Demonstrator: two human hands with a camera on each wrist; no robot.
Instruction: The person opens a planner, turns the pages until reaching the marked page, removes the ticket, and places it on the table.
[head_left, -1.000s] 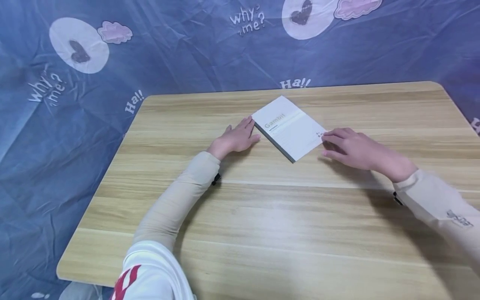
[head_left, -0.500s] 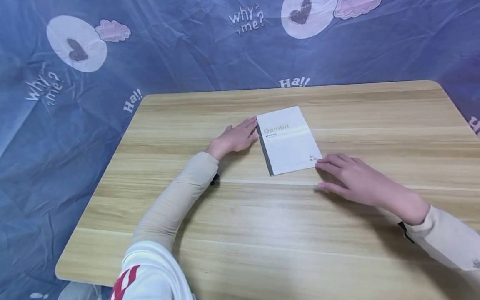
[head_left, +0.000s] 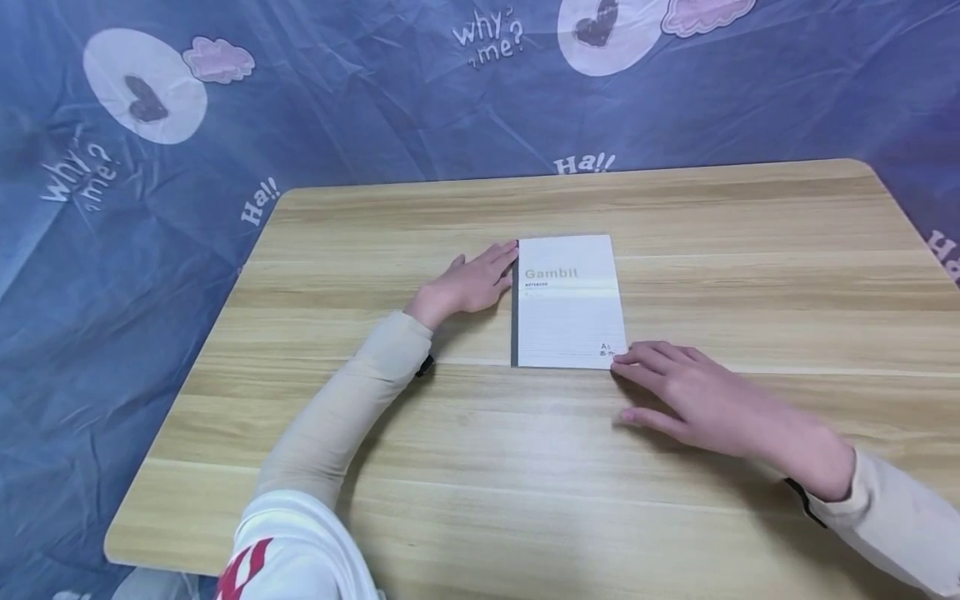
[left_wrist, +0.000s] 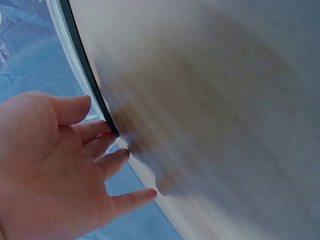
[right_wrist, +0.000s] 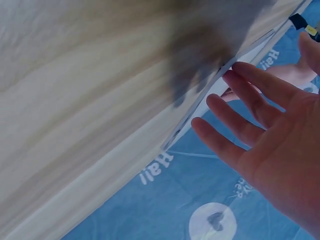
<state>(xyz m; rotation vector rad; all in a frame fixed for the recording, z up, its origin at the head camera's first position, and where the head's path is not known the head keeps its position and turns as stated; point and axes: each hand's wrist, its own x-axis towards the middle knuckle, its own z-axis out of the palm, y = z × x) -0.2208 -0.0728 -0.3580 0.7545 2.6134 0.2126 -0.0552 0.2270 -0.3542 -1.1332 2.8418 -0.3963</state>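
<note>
A white notebook (head_left: 568, 312) marked "Gambit", with a dark spine on its left side, lies flat on the wooden table. My left hand (head_left: 471, 282) touches the upper part of the spine with fingers extended; in the left wrist view the left hand (left_wrist: 65, 160) has its fingertips at the end of the dark spine (left_wrist: 87, 65). My right hand (head_left: 693, 396) touches the notebook's lower right corner with fairly straight fingers, the thumb apart. In the right wrist view, the right hand (right_wrist: 272, 130) has spread fingers at the notebook's edge (right_wrist: 200, 107).
The notebook rests on a light wood-grain table (head_left: 570, 483) with rounded corners. Behind it and to its left hangs a blue printed cloth (head_left: 360, 92). Beige sleeves (head_left: 348, 408) cover both forearms.
The notebook has turned clockwise and slid toward the person, now standing nearly square to the table. My right hand has moved nearer and slightly left with its corner; the left hand has barely moved.
</note>
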